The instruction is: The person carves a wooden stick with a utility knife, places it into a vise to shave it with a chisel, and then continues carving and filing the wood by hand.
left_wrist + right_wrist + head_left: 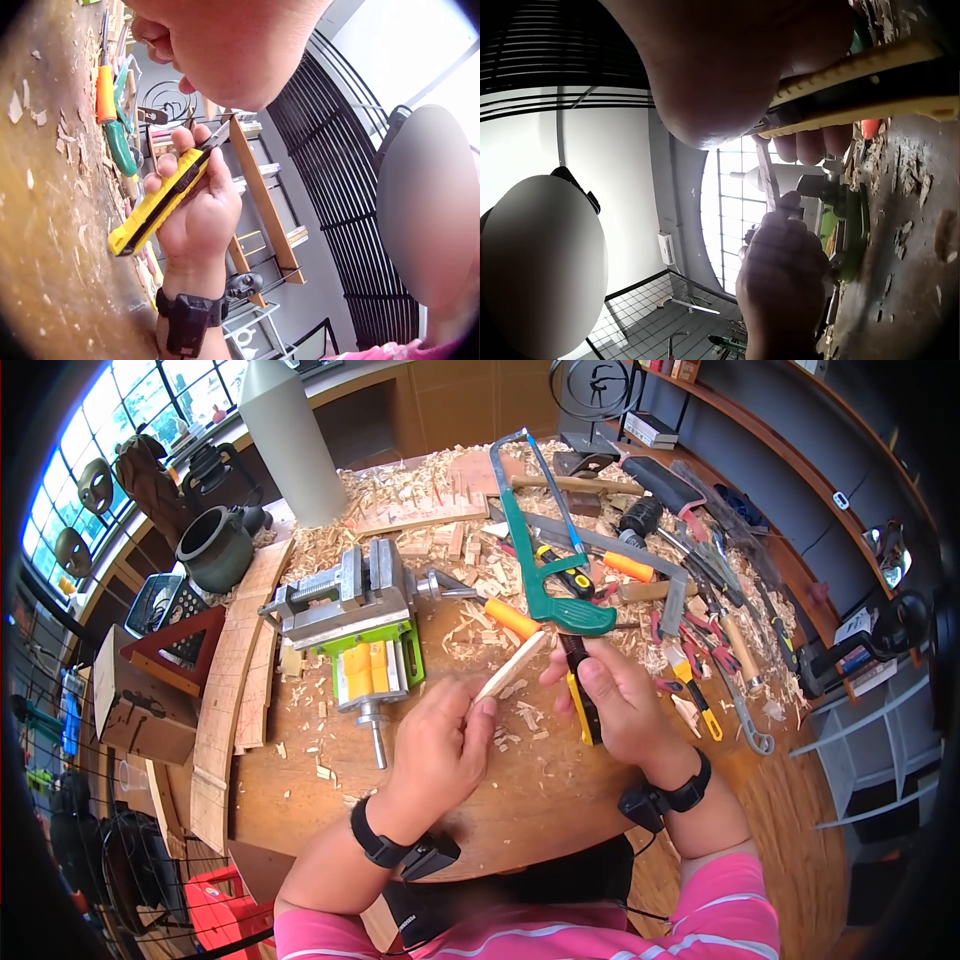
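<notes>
My left hand [440, 740] pinches a slim, pale wooden stick [514, 664] that slants up toward the right. In the right wrist view the stick [768, 177] rises from the thumb and fingers of that hand. My right hand [628, 705] grips a yellow and black utility knife [161, 201], its fingers wrapped round the handle. The left wrist view shows a short length of the knife's blade [219, 135] out past the thumb. Both hands are over the near part of the workbench [530, 800], close together, with wood shavings scattered below.
Beyond the left hand stands a metal vise [350, 595] with a green and yellow base. A green-handled hacksaw [535, 555] lies just past the knife. Chisels, pliers [705, 640] and a mallet [580, 485] crowd the right side among shavings. Long boards [235, 700] line the left edge.
</notes>
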Tool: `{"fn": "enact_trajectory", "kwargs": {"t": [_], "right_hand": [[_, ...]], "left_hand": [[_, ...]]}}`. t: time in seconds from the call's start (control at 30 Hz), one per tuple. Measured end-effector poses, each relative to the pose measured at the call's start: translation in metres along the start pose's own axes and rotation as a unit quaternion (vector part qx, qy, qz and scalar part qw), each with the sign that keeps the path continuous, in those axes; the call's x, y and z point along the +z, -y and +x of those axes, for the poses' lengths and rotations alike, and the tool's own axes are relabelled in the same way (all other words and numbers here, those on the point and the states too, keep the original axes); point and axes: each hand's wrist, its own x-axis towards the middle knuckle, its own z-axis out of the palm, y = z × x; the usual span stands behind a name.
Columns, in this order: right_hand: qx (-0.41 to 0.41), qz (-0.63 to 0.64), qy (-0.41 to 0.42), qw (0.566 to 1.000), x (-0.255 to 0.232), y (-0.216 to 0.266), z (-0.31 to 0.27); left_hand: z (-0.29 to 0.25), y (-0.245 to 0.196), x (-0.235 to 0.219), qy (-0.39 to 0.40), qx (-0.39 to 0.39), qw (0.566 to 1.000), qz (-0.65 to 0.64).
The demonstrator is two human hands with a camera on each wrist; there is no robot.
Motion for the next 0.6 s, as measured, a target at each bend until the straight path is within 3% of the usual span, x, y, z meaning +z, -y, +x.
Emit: {"fn": "enact_trajectory", "kwargs": {"t": [0.07, 0.13, 0.33, 0.6], "right_hand": [[-0.046, -0.001, -0.020, 0.999, 0.000, 0.000, 0.001], [0.041, -0.010, 0.025, 0.999, 0.000, 0.004, -0.001], [0.031, -0.088, 0.000, 0.996, 0.006, -0.001, -0.001], [0.051, -0.094, 0.009, 0.994, 0.014, 0.005, -0.004]], "left_hand": [[0.000, -0.001, 0.001, -0.006, -0.003, 1.000, -0.001], [0.001, -0.005, -0.001, 0.016, 0.007, 1.000, -0.013], [-0.005, -0.004, 0.004, 0.050, 0.004, 0.994, -0.097], [-0.006, -0.008, 0.002, 0.051, 0.000, 0.993, -0.107]]}}
